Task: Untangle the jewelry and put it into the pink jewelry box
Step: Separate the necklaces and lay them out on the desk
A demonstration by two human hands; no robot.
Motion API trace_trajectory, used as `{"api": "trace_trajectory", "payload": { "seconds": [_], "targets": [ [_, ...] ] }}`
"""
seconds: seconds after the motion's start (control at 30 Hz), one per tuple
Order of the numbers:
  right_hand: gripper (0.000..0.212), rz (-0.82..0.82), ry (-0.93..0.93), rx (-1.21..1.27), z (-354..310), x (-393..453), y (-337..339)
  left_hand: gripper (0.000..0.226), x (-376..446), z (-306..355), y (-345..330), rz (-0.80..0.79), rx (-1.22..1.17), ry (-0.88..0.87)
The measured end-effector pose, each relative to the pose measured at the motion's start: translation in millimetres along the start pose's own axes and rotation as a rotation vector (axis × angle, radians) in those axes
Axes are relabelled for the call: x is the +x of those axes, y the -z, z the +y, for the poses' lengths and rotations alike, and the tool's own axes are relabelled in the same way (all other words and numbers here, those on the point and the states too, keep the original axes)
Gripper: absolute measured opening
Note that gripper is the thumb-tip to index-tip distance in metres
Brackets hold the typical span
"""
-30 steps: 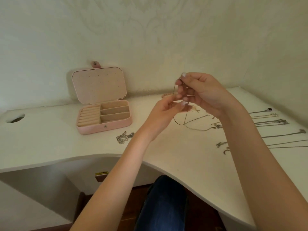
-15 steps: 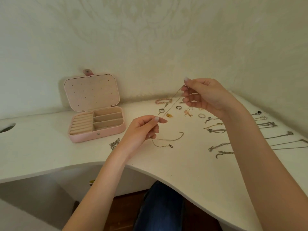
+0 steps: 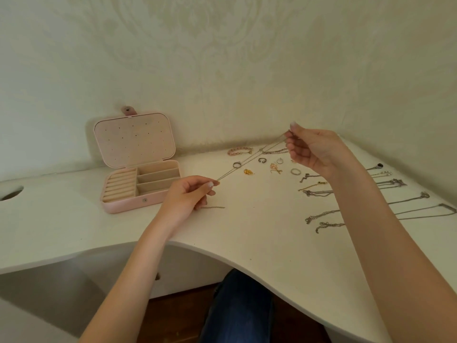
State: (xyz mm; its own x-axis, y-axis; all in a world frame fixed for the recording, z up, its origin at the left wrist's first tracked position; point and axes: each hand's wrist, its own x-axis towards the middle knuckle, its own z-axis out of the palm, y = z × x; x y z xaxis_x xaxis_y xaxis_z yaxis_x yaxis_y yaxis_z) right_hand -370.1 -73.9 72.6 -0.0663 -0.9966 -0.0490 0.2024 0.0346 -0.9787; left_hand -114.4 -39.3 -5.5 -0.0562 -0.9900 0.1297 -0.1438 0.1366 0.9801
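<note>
A thin chain necklace (image 3: 249,160) is stretched taut in the air between my two hands. My left hand (image 3: 188,196) pinches its lower end over the desk, just right of the pink jewelry box (image 3: 123,204). My right hand (image 3: 312,149) pinches the upper end, higher and further back. A loose tail of the chain (image 3: 214,207) lies on the desk by my left hand. The box stands open, lid upright, with ring rolls and three empty compartments.
On the white desk (image 3: 247,233) lie several rings (image 3: 237,165), a gold charm (image 3: 248,171), a pink bead bracelet (image 3: 238,151), and rows of straightened chains (image 3: 321,215) at the right. A cable hole (image 3: 11,193) is at far left. The wall is close behind.
My hands have drawn apart: the left went down and left toward the box, the right stayed raised. The chain went from a slack loop to a taut line.
</note>
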Motion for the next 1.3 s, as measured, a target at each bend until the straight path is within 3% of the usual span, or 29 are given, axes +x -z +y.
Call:
{"api": "trace_trajectory", "payload": {
  "seconds": [0.43,0.73,1.07,1.3],
  "targets": [
    [0.025,0.127,-0.019,-0.070,19,12,29,0.016,3,-4,13,0.068,-0.018,0.012],
    [0.023,0.304,0.157,-0.414,28,19,41,0.010,9,-4,20,0.087,-0.100,0.131],
    [0.025,0.216,0.159,-0.410,28,17,33,0.008,8,-2,21,0.078,0.023,0.156],
    [0.024,-0.008,0.171,-0.369,23,5,4,0.011,12,0,-2,0.093,0.137,-0.033]
  ]
}}
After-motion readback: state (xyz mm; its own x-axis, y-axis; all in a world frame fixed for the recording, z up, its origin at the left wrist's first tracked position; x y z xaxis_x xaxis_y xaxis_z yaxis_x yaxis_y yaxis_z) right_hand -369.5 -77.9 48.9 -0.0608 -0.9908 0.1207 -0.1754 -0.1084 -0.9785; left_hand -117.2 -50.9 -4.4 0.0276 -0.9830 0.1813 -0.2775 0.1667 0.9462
